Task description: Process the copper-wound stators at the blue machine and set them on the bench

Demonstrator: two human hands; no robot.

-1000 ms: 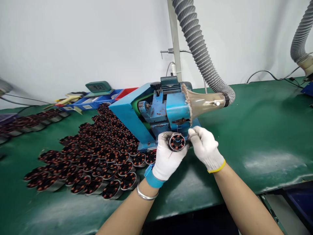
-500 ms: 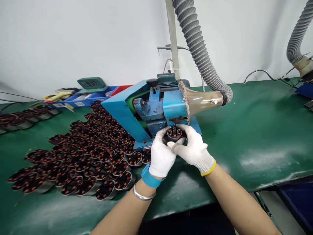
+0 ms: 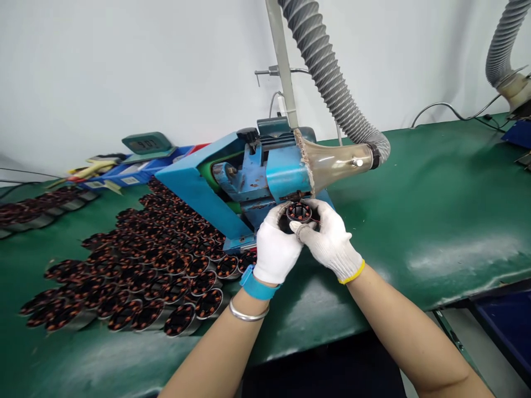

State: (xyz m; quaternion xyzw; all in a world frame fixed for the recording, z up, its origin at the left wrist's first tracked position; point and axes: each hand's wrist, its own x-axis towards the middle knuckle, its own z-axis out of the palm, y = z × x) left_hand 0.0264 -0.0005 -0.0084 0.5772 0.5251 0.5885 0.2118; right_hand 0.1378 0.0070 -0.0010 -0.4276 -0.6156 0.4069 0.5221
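A round black motor part (image 3: 299,211) with copper windings inside is held between both gloved hands, its open end facing up. My left hand (image 3: 277,243), in a white glove with a blue wrist strap and a silver bangle below it, wraps the part's left side. From the right, my right hand (image 3: 327,235), in a white glove with a yellow cuff, grips it, thumb across the near rim. Just behind the part stands a blue machine (image 3: 288,171) with a translucent funnel (image 3: 342,161) on its right side.
Many similar cylindrical parts (image 3: 180,319) stand in rows at the left on the green table (image 3: 415,221). Blue bins (image 3: 133,176) and a digital clock (image 3: 148,143) are behind them. A grey hose (image 3: 327,72) curves down to the funnel. Another hose (image 3: 500,50) hangs at the far right.
The camera view has shifted slightly, so the machine appears further left and higher. Both hands still hold the part, which now sits closer beneath the machine's front edge.
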